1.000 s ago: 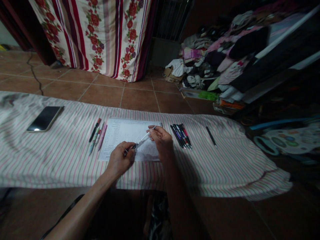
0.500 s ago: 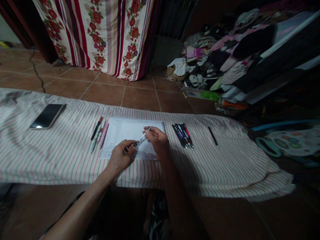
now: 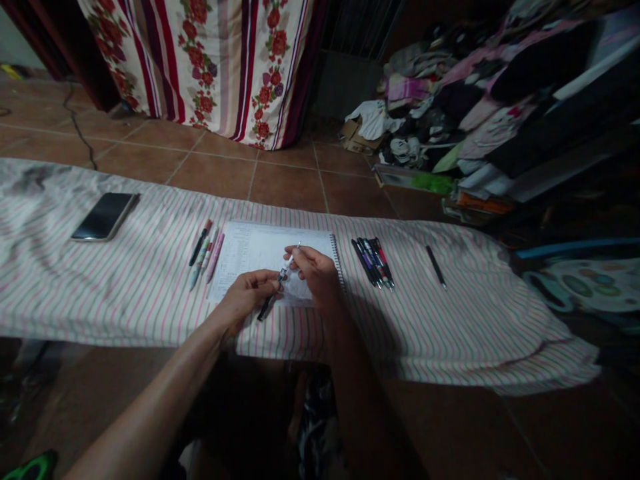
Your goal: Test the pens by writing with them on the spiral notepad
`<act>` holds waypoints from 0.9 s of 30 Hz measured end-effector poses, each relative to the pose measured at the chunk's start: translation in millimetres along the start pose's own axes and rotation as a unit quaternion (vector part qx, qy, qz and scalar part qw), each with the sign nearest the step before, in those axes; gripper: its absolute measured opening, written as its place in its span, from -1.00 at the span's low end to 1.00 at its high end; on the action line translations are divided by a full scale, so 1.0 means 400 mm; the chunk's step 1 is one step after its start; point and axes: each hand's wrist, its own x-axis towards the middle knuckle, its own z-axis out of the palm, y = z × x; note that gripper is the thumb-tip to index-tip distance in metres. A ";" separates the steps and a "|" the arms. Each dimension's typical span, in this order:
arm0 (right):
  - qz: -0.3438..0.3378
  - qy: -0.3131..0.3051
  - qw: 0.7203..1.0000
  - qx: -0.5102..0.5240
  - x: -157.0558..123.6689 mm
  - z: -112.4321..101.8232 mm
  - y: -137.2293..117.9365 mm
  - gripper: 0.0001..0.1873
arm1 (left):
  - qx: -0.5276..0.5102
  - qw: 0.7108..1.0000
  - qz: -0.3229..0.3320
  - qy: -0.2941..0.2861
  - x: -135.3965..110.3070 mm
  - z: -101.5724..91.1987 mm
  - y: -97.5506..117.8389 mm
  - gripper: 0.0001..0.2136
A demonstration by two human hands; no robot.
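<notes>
Over the spiral notebook (image 3: 240, 233), both hands hold one pen (image 3: 265, 308), black at its lower end and pale or clear toward the top. My left hand (image 3: 247, 293) pinches it around the middle, with the black end sticking out below the fingers. My right hand (image 3: 315, 270) closes on the pale upper end, whose thin tip shows above the fingertips. I cannot tell whether its parts are joined or separate. Left of the notebook lie several pens, among them a pink pen (image 3: 215, 259). To the right is a bunch of dark pens (image 3: 373, 263).
A striped cloth (image 3: 165, 293) covers the table. A phone (image 3: 105, 217) lies at the left, and a single black pen (image 3: 436, 267) at the right. Beyond are a floral curtain (image 3: 230, 67) and a heap of clothes (image 3: 450, 100) on the tiled floor.
The pen has turned steeper, and its black end now sticks out below my left hand. My left fingers have moved up closer to my right hand. The whole view has shifted slightly.
</notes>
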 end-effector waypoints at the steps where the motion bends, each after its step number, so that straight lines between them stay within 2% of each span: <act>1: 0.000 -0.002 1.000 -0.003 -0.001 0.000 -0.001 -0.71 | -0.001 1.000 0.001 0.000 0.000 -0.001 0.000 -0.82; 14: -0.005 -0.066 0.997 -0.026 -0.011 -0.002 -0.013 -0.67 | -0.016 0.999 0.005 0.044 0.002 -0.002 0.000 -0.82; 22: -0.005 0.038 0.999 -0.038 0.013 -0.057 0.000 -0.70 | -0.051 0.994 -0.013 0.092 0.011 -0.010 -0.004 -0.80; 27: -0.072 0.071 0.985 -0.143 0.022 -0.101 0.024 -0.78 | -0.053 0.993 -0.005 0.108 0.015 -0.013 -0.006 -0.83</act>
